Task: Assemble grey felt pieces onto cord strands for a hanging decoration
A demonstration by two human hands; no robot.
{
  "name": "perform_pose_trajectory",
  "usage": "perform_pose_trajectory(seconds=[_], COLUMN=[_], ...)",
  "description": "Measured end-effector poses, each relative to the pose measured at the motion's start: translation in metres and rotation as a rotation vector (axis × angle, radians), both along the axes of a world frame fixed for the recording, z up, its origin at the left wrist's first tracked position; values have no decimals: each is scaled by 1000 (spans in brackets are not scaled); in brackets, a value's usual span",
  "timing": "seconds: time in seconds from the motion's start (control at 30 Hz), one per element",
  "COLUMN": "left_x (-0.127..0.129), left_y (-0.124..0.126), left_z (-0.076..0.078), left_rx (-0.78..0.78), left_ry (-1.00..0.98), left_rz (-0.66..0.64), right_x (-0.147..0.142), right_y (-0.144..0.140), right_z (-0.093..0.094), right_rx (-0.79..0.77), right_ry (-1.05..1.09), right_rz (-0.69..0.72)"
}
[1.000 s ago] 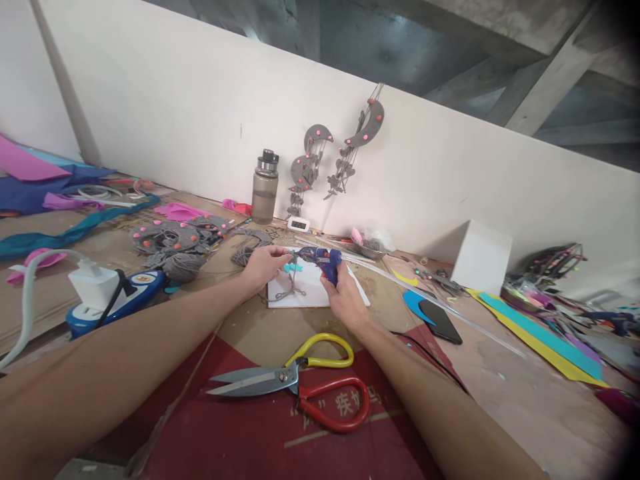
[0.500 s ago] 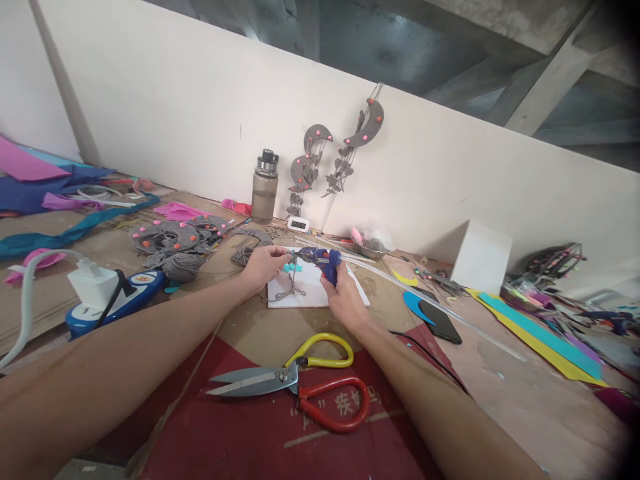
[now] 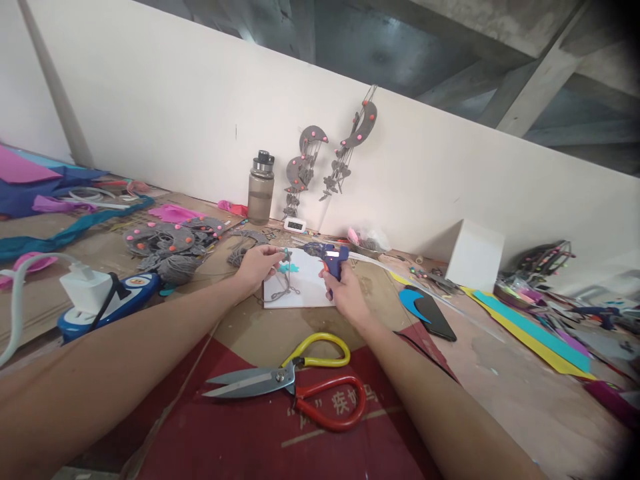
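Observation:
My right hand [image 3: 345, 293] grips a blue hot glue gun [image 3: 327, 253] with its nozzle pointing left, a clear glue stick trailing out behind it. My left hand [image 3: 257, 265] pinches a small grey felt piece [image 3: 286, 254] on a grey string, just left of the nozzle. Both hands hover over a white board [image 3: 305, 288] that carries a teal cut-out [image 3: 290, 268] and a loop of grey string.
Large scissors [image 3: 295, 383] with yellow and red handles lie near me on red cardboard. A blue power strip [image 3: 107, 303] with a white plug sits left, a water bottle [image 3: 260, 189] and grey felt hangings [image 3: 325, 160] at the wall, a black phone [image 3: 435, 319] and white box [image 3: 475, 257] right.
The glue gun has drawn back a little to the right, away from the felt piece. My left hand keeps its hold. The view has shifted slightly.

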State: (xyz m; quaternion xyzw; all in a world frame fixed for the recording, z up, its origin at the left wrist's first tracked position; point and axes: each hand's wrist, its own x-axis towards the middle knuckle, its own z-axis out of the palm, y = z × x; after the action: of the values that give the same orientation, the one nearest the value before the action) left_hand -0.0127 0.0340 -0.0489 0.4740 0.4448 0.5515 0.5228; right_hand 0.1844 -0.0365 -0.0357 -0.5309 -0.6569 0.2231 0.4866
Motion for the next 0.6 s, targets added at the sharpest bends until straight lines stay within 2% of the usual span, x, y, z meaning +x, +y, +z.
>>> perform_pose_trajectory(seconds=[0.1,0.2,0.27,0.47,0.6], left_x=[0,1,2,6,11], left_y=[-1,-3,-5,-13,-18], left_z=[3,8,10,14,15], left_rx=[-8,21,69,132,188], left_ry=[-28,-30,-38,-55,-66], left_rz=[-1,4,3,-59,-96], right_x=[8,18,23,28,24], right_y=[6,11,13,14,5], right_z=[1,2,0,-6,1], right_rx=[-112,-118,-147,-174,15], right_ry=[14,-246,-424,-621,-700], right_rz=[-101,-318,-401,-411,-462])
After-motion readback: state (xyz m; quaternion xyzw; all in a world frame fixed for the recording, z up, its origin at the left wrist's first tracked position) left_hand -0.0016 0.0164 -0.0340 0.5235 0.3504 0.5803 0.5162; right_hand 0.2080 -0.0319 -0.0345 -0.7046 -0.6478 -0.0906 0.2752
